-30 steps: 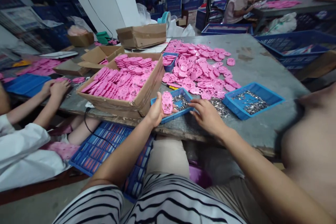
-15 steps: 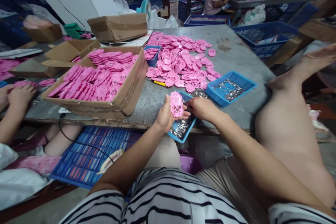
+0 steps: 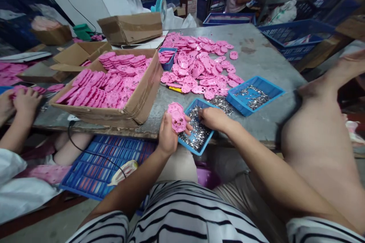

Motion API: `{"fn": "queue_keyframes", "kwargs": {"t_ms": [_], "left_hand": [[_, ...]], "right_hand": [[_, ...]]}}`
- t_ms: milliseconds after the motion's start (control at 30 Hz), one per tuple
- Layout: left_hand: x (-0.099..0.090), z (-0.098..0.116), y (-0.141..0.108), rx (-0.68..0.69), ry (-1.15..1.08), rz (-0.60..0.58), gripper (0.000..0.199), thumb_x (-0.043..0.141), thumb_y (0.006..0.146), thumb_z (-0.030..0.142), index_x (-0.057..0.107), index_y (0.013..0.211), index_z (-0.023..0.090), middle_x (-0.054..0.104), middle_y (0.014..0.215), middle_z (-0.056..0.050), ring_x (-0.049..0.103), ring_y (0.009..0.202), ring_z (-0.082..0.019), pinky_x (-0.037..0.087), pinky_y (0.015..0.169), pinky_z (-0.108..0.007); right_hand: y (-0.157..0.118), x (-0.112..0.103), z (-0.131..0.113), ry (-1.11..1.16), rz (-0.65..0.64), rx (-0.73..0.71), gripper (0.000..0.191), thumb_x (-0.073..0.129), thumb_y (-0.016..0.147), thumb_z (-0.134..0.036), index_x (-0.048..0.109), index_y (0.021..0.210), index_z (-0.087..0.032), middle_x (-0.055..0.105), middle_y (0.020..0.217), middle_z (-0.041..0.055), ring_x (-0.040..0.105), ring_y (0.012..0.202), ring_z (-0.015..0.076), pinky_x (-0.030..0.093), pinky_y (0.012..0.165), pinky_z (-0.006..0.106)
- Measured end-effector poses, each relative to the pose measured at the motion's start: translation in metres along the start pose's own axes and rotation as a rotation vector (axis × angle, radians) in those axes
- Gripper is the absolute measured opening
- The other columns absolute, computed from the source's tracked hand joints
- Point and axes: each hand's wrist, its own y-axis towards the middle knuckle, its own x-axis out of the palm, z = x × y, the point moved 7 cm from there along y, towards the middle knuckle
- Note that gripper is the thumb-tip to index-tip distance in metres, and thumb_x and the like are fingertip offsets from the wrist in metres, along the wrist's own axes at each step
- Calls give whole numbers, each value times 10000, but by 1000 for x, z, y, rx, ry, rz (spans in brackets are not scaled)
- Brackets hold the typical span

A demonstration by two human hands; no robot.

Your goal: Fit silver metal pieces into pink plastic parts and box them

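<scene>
In my left hand [image 3: 168, 134] lies a pink plastic piece [image 3: 176, 115] with scalloped edges and small dark spots near its lower end; my thumb and fingers grip its sides. My right hand [image 3: 215, 118] reaches over a blue tray [image 3: 199, 151] of small shiny metal parts [image 3: 196, 136]. Its fingers are pinched together down at the parts, and whatever sits between the fingertips is hidden. The near tray overhangs the table's front edge. Beyond it, a heap of similar pink pieces [image 3: 199, 64] is spread over the table.
A cardboard box [image 3: 137, 100] packed with pink pieces stands at left. A second blue tray [image 3: 256, 95] of metal parts is at right, beside a loose metal pile [image 3: 222, 103]. A yellow-handled tool [image 3: 174, 89] lies by the heap. A co-worker's hands [image 3: 25, 102] are at far left.
My left hand has moved left with the pink piece, away from my right hand, uncovering more of the near tray. My right hand has shifted slightly left, still over the metal parts.
</scene>
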Motion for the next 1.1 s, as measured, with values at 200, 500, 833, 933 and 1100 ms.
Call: {"fn": "queue_keyframes", "kwargs": {"t_ms": [200, 500, 833, 933, 1100], "left_hand": [[1, 2, -6, 173, -63, 2, 594, 509, 741, 746, 534, 941, 187, 680, 751, -31, 644, 544, -138, 494, 427, -213], [9, -6, 17, 114, -56, 61, 607, 518, 730, 748, 517, 912, 169, 659, 725, -30, 633, 525, -135, 512, 438, -239], [20, -5, 18, -47, 51, 39, 468, 686, 711, 506, 452, 962, 188, 647, 734, 12, 615, 497, -113, 460, 402, -203], [25, -12, 20, -121, 87, 18, 446, 728, 666, 358, 435, 954, 187, 643, 744, 17, 607, 494, -109, 453, 402, -203], [30, -20, 24, -144, 110, 22, 443, 710, 623, 223, 424, 959, 185, 632, 750, 21, 594, 489, -103, 436, 393, -200]], "right_hand": [[4, 1, 0, 10, 1, -47, 248, 534, 811, -189, 722, 970, -209, 732, 1023, 112, 673, 975, 281, 476, 725, 314], [6, -4, 17, 86, 40, 37, 262, 462, 857, -162, 703, 956, -138, 711, 1040, 184, 667, 956, 281, 456, 729, 315], [4, -11, 32, 1017, 190, -2, 129, 546, 732, -84, 527, 652, -184, 532, 565, -41, 458, 492, 91, 375, 509, 222], [2, -8, 32, 1294, 160, -15, 79, 588, 704, -119, 567, 647, -169, 502, 514, -55, 427, 448, 74, 345, 464, 213], [-6, -14, 34, 1462, 177, -79, 78, 674, 647, -163, 650, 719, -147, 571, 535, -32, 470, 466, 71, 379, 475, 211]]}}
